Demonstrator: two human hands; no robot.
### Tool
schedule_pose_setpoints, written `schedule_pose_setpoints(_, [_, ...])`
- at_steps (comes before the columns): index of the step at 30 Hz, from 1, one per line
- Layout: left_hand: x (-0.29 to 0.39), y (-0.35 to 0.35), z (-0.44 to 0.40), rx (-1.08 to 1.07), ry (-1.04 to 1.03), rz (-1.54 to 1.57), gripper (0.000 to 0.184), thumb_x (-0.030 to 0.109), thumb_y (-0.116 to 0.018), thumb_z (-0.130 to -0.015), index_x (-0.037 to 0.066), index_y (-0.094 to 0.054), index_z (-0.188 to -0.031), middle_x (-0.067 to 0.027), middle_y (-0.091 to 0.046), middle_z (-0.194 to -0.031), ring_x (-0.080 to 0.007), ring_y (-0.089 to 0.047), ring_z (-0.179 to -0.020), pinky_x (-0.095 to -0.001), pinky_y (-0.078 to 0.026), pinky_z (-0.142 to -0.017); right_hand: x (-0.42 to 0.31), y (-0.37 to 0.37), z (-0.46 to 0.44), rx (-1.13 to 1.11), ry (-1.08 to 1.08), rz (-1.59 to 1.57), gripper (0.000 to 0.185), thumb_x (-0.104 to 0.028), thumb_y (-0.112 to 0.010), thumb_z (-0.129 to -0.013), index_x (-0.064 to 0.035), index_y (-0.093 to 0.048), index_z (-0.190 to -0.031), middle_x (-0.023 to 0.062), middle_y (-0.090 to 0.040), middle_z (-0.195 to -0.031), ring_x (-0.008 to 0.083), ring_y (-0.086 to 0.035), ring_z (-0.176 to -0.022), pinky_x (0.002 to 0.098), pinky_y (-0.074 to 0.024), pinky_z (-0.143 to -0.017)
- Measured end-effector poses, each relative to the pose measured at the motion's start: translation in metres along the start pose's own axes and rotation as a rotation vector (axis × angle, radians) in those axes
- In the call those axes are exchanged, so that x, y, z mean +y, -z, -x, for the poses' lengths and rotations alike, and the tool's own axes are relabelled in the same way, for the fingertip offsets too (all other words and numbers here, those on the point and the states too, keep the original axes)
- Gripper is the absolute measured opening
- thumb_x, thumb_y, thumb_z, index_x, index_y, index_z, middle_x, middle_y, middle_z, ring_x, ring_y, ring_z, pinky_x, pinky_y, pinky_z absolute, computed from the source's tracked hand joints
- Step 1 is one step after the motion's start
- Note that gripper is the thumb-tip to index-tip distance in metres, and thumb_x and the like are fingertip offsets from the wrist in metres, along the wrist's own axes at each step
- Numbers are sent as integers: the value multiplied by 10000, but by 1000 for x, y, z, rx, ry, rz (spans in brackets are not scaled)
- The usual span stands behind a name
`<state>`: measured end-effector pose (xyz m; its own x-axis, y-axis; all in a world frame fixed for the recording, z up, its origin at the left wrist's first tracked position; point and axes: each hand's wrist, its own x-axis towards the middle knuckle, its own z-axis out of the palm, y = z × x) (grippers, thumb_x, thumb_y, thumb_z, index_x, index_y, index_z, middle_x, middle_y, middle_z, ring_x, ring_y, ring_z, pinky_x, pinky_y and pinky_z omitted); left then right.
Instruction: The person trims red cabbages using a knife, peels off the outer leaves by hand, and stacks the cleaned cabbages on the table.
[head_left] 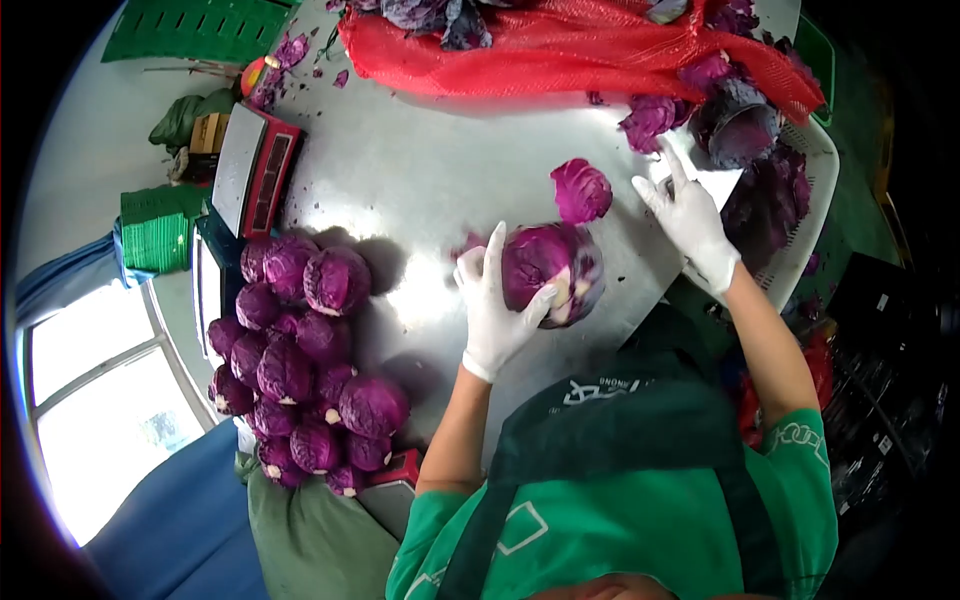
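Observation:
My left hand (500, 305), in a white glove, holds a red cabbage (541, 262) against its left side, thumb over the pale stem end. The cabbage rests on or just above the metal table (440, 150). A loose purple leaf (581, 190) lies just beyond it. My right hand (690, 220), gloved too, is at the table's right edge beside a white basket, with thumb and forefinger stretched apart and no object visible between them. Another purple leaf (650, 122) is close to its fingertips. A bright white patch beneath this hand cannot be made out.
Several trimmed red cabbages (285, 370) are piled at the left, by red-framed scales (268, 175). A red mesh bag (520, 50) stretches across the far side. The white basket (825, 190) at the right contains dark outer leaves. Leaf scraps lie at the far left.

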<state>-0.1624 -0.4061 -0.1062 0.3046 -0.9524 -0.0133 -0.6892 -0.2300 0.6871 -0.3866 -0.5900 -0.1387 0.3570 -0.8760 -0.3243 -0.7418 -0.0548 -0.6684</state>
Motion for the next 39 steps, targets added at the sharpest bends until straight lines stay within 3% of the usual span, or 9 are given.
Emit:
schedule_pose_setpoints(2, [3,-7,2,-37,108,-42,953,406,-880,-698,36,-409,-1439,-201,-408,-1169,-340,-415,-1123,-467,-381,-1005,12,-45,32,280,424,-157,470,-377,-511,-1022,-153,-512,-1435,202,-709,-1021,387,-698,-861,435,-550,-769])
schedule_pose_setpoints(6, [-4,-31,6,56,134,217,922,346,-889,-720,-5,-367,-1394,-213,-418,-1249,-336,-422,-1231,-446,-377,-1074,-15,-54,87,234,531,-205,417,-232,-524,-1017,-80,-538,-1406,191,-708,-941,344,-699,-825,403,-551,-708])
schedule_pose_setpoints(12, [3,-29,1,-20,230,504,880,199,-855,-788,-34,-300,-1430,-172,-458,-1340,-230,-522,-1221,-363,-453,-1036,-17,-62,85,51,408,-84,511,-237,-549,-999,-115,-448,-1485,120,-664,-731,319,-651,-610,428,-505,-559])
schedule_pose_setpoints(17, [6,-32,7,21,281,640,872,191,-852,-785,-20,-315,-1438,-156,-460,-1342,-241,-513,-1226,-387,-437,-1054,-21,-64,64,293,541,-200,413,-292,-528,-1007,-189,-555,-1406,117,-698,-781,314,-679,-659,415,-525,-580])
schedule_pose_setpoints(21, [4,-31,11,-3,223,647,861,187,-845,-789,-4,-319,-1443,-150,-459,-1337,-246,-501,-1246,-388,-430,-1067,19,-41,-6,35,147,196,394,-401,-415,-1038,-181,-695,-1206,183,-712,-921,369,-697,-810,477,-552,-720])
schedule_pose_setpoints(26, [-21,-29,10,-31,145,664,954,235,-878,-749,2,-269,-1445,-160,-409,-1388,-265,-466,-1292,-419,-407,-1091,-31,-26,2,10,316,-25,593,-478,-537,-977,-239,-409,-1504,163,-689,-805,374,-678,-726,458,-547,-715])
schedule_pose_setpoints(28, [-13,-20,0,-35,113,611,953,264,-897,-721,3,-285,-1403,-161,-411,-1362,-266,-456,-1277,-423,-401,-1094,-55,-11,22,-147,500,-117,814,-532,-682,-854,-170,-381,-1518,171,-609,-1180,343,-638,-1027,417,-522,-889])
schedule_pose_setpoints(31, [-19,-14,-10,-82,-114,420,860,277,-912,-681,13,-370,-1294,-166,-438,-1272,-281,-449,-1231,-425,-413,-1054,-50,-11,10,-468,474,-71,670,-512,-704,-842,-49,-602,-1314,181,-602,-1207,350,-607,-1118,405,-493,-958])
schedule_pose_setpoints(39, [-16,-1,0,-98,-194,244,744,258,-856,-736,-3,-491,-1330,-212,-496,-1360,-395,-464,-1297,-472,-362,-1105,-29,-26,8,-171,689,191,198,-217,-608,-933,-28,-648,-973,196,-673,-827,375,-678,-768,448,-565,-708])
